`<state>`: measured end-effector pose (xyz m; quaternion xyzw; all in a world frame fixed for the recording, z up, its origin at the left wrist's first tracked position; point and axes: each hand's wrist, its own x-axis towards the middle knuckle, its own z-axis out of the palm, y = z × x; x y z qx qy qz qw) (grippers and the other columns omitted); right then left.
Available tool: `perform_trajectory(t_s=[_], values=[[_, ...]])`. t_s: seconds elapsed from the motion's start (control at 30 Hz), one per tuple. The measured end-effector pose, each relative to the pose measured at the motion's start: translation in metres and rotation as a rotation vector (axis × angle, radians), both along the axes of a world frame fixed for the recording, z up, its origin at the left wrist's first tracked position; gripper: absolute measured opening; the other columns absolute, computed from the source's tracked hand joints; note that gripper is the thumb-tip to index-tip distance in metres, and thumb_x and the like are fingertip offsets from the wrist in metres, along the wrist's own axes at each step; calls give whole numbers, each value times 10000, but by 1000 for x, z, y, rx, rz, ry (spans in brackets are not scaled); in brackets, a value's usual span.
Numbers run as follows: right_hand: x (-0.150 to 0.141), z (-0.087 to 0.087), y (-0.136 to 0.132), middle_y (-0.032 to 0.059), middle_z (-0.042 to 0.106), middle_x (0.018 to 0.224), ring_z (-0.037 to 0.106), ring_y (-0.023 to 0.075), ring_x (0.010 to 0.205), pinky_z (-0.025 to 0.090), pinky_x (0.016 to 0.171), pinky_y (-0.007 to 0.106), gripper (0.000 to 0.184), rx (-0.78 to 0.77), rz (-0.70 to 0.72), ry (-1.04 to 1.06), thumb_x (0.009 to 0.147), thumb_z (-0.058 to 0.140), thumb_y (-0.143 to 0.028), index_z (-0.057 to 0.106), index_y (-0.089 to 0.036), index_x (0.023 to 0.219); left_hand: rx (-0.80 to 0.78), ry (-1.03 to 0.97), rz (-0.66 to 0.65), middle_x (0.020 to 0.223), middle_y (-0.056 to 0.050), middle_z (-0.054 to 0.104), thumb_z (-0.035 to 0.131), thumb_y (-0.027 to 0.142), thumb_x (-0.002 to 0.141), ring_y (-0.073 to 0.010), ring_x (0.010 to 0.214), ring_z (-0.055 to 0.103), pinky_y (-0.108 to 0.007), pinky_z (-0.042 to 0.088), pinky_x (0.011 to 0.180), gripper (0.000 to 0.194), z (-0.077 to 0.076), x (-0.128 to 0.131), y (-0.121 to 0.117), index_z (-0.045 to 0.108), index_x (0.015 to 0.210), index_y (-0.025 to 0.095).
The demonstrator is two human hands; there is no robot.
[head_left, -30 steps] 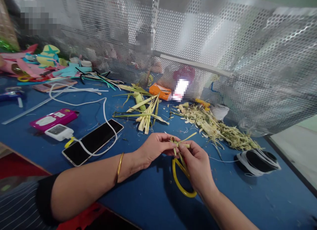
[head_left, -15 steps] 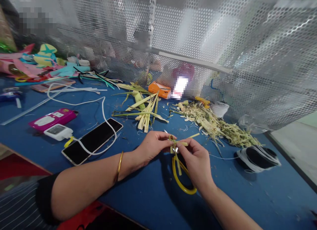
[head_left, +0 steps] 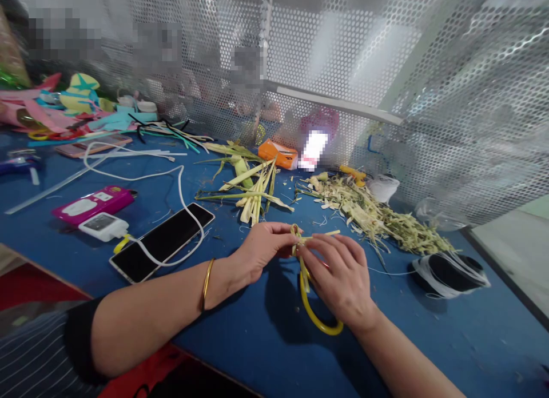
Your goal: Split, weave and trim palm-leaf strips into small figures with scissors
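Note:
Over the blue table, my left hand [head_left: 269, 248] pinches a small looped and knotted piece of pale green leaf strip [head_left: 295, 232] between thumb and fingers. My right hand [head_left: 341, 272] closes on the same piece from the other side, its fingers laid over the knot. One strip end points right past my fingers, and another tail hangs down. Below my right hand lies a pair of scissors with yellow handles [head_left: 319, 323]; its blades are hidden by my hands. A gold bangle [head_left: 207, 285] is on my left wrist.
Leaf strips [head_left: 255, 198] and a heap of shredded leaf [head_left: 369, 215] lie behind my hands. A black spool with white thread [head_left: 446, 275] stands right. Left are a dark phone [head_left: 163, 242], a white cable and a magenta case [head_left: 94, 203]. A perforated screen [head_left: 334, 55] bounds the back.
My right hand has turned over, its fingers now reaching across the knot where thumb and fingertip pinched before. The hanging tail has shifted slightly. My left hand has kept its pinch.

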<state>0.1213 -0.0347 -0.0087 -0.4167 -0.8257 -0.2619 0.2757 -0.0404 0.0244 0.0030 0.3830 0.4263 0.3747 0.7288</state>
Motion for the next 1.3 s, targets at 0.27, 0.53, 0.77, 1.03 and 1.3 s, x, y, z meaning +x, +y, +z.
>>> perform_trajectory(t_s=[0.27, 0.53, 0.77, 1.03, 1.3], values=[[-7, 5, 1, 36, 709, 860, 651, 191, 858, 451, 833, 365, 132, -335, 1, 574, 897, 559, -213, 651, -221, 804, 132, 22, -74, 617, -1, 647, 725, 98, 655, -92, 563, 570, -237, 471, 624, 70, 0, 3, -6, 691, 711, 124], [-8, 3, 8, 0, 645, 622, 600, 154, 587, 472, 588, 273, 293, -1047, 19, 1298, 809, 644, -432, 557, -195, 660, 164, 67, -177, 658, -36, 689, 647, 53, 719, -111, 611, 632, -255, 498, 673, 94, -1, 3, -9, 708, 762, 111], [-5, 4, 7, -27, 595, 621, 541, 128, 563, 427, 528, 242, 256, -1014, -105, 1070, 853, 565, -424, 580, -202, 727, 133, 61, -96, 648, -11, 658, 714, 86, 689, -88, 572, 597, -248, 503, 653, 73, -6, 4, -5, 687, 753, 106], [18, 23, 9, -10, 644, 673, 550, 134, 615, 428, 578, 247, 159, -890, -90, 1051, 772, 674, -361, 682, -206, 808, 34, 90, -26, 622, -10, 637, 712, 76, 704, -86, 541, 596, -250, 504, 622, 68, -1, 2, 3, 654, 729, 100], [-9, 9, 8, -4, 653, 669, 567, 119, 660, 461, 677, 239, 163, -913, 130, 1489, 801, 680, -333, 688, -197, 713, 210, 163, -101, 604, 2, 644, 667, 58, 724, -86, 535, 584, -239, 497, 614, 76, -5, 4, -3, 657, 783, 105]])
